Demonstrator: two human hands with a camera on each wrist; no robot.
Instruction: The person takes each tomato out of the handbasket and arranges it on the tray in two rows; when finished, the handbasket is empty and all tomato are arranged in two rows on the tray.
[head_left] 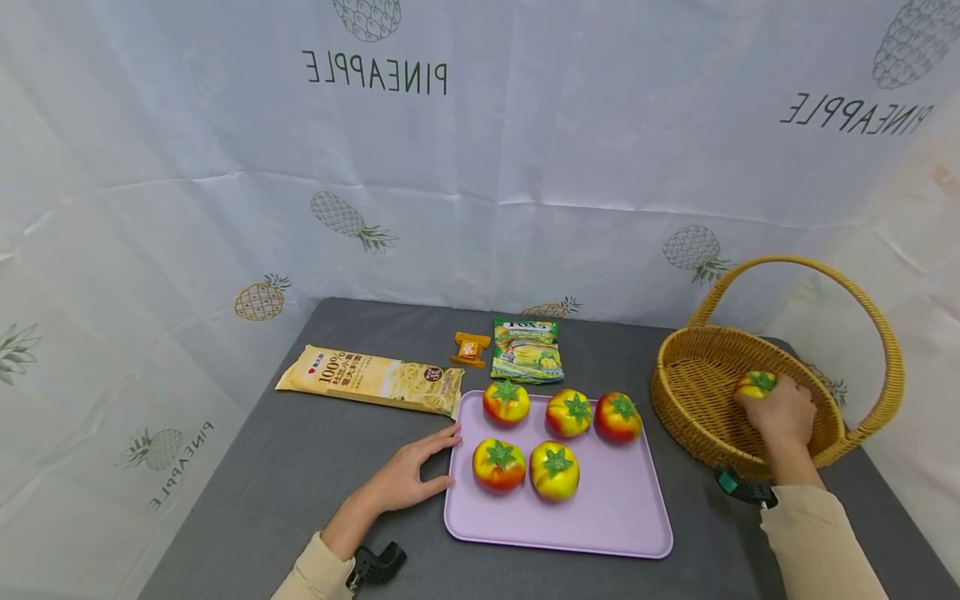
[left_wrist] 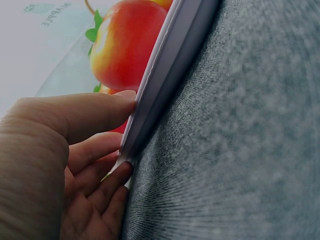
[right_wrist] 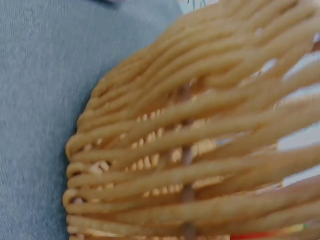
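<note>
Several red-and-yellow toy tomatoes (head_left: 506,402) with green tops lie on a lilac tray (head_left: 615,517) on the grey table. My left hand (head_left: 408,475) rests flat on the table, its straight fingers (left_wrist: 95,117) touching the tray's left rim (left_wrist: 165,80). My right hand (head_left: 780,412) is inside the wicker basket (head_left: 693,367) at the right, fingers curled round one more tomato (head_left: 757,383). The right wrist view shows only the basket's woven wall (right_wrist: 185,155) up close.
A long yellow pasta packet (head_left: 371,379), a small orange sachet (head_left: 470,348) and a green snack bag (head_left: 527,350) lie behind the tray. The basket's tall arched handle (head_left: 840,279) rises over my right hand. A pineapple-print cloth forms the backdrop.
</note>
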